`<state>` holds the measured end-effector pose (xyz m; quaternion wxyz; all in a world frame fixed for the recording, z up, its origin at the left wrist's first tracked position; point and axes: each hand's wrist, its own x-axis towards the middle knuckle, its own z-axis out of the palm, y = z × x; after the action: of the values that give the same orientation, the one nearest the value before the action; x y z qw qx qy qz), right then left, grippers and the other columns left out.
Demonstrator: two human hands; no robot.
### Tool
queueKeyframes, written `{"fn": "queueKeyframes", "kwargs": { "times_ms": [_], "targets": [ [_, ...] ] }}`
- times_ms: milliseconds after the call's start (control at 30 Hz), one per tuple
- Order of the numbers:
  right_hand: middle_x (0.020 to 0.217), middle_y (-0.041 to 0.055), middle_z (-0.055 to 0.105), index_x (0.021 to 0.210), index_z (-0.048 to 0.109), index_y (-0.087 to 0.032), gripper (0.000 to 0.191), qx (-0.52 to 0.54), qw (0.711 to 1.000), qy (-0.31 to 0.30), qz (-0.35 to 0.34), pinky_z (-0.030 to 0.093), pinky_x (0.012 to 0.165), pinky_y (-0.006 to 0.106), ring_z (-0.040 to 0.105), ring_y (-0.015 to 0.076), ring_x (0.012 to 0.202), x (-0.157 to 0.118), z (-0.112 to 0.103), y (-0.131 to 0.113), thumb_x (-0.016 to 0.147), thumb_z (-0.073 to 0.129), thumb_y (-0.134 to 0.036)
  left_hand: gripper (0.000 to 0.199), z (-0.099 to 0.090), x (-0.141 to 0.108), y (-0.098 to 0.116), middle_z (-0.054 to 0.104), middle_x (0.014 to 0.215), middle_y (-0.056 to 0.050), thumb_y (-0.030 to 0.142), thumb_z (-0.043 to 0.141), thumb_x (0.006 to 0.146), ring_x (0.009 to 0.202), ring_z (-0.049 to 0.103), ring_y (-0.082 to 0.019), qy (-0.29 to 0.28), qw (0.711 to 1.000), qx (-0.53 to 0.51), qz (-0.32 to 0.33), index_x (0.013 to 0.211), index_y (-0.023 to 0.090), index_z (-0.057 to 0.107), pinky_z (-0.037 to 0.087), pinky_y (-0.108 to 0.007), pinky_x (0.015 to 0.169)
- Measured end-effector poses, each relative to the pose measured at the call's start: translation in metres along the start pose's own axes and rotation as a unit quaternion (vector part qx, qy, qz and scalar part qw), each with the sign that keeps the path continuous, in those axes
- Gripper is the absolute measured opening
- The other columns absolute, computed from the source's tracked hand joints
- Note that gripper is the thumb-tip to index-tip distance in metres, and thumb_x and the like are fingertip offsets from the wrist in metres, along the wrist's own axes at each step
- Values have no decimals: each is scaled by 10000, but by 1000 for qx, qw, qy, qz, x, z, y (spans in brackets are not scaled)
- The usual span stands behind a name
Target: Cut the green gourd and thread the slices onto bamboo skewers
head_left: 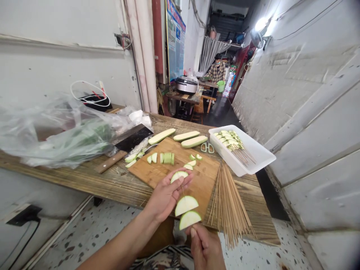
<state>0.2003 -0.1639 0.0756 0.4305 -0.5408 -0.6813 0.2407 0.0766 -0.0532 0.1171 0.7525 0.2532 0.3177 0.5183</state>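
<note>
My left hand (164,197) is closed on a half-round zucchini slice (177,175), pinched between thumb and fingers above the cutting board. In my right hand (207,245) is the lower end of a thin bamboo skewer (183,191), mostly hidden by the slices. Two half-round zucchini slices (186,206) are threaded on it, one close to my right fingertips. The skewer's tip end reaches the slice in my left hand; whether it has pierced it I cannot tell. Cut zucchini pieces (167,158) and a few loose slices (189,165) lie on the wooden cutting board (152,174).
Bare skewers (229,206) lie fanned out at the right. A white tray (263,155) holds filled skewers (230,140). Zucchini halves (194,141) and scissors (207,147) lie behind the board. A cleaver (133,137) and plastic bags (56,138) are left. A person (217,71) stands far back.
</note>
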Motion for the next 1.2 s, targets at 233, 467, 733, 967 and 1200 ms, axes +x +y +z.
{"fn": "queueKeyframes", "kwargs": {
  "times_ms": [233, 467, 733, 967, 1200],
  "targets": [
    [494, -36, 453, 725, 578, -183, 313, 14, 999, -11, 32, 332, 446, 194, 436, 103, 412, -1, -1, -1, 912, 357, -300, 228, -1, -1, 1, 620, 1150, -96, 143, 583, 784, 1029, 597, -177, -8, 1000, -29, -3, 1011, 152, 594, 438, -290, 940],
    [487, -40, 434, 725, 579, -168, 333, 21, 998, -19, 53, 294, 404, 194, 393, 93, 388, -1, 0, -1, 914, 351, -320, 191, 1, -3, 0, 622, 1126, -90, 133, 570, 792, 981, 611, -160, -22, 999, -30, -4, 979, 140, 604, 447, -292, 929],
    [470, -34, 447, 701, 583, -179, 362, 11, 999, -7, 37, 326, 425, 195, 423, 101, 394, 0, 0, -3, 922, 343, -334, 195, 4, -5, -4, 632, 1097, -87, 155, 597, 778, 961, 620, -151, -17, 999, -26, -12, 973, 147, 599, 453, -282, 912],
    [506, -22, 483, 716, 573, -178, 353, -1, 1000, 0, 26, 334, 438, 195, 457, 110, 424, -1, 2, 2, 932, 327, -312, 211, 2, -5, -9, 611, 1147, -94, 187, 618, 766, 1058, 580, -208, 2, 1000, -19, -24, 974, 160, 594, 446, -351, 933],
    [533, -21, 496, 731, 549, -180, 313, 2, 1000, 0, 10, 339, 459, 194, 472, 109, 449, 1, 2, 3, 929, 326, -274, 220, 4, -8, -8, 590, 1180, -76, 206, 626, 761, 1163, 499, -228, 12, 1000, -3, -28, 978, 183, 596, 485, -317, 853]
  ]
}}
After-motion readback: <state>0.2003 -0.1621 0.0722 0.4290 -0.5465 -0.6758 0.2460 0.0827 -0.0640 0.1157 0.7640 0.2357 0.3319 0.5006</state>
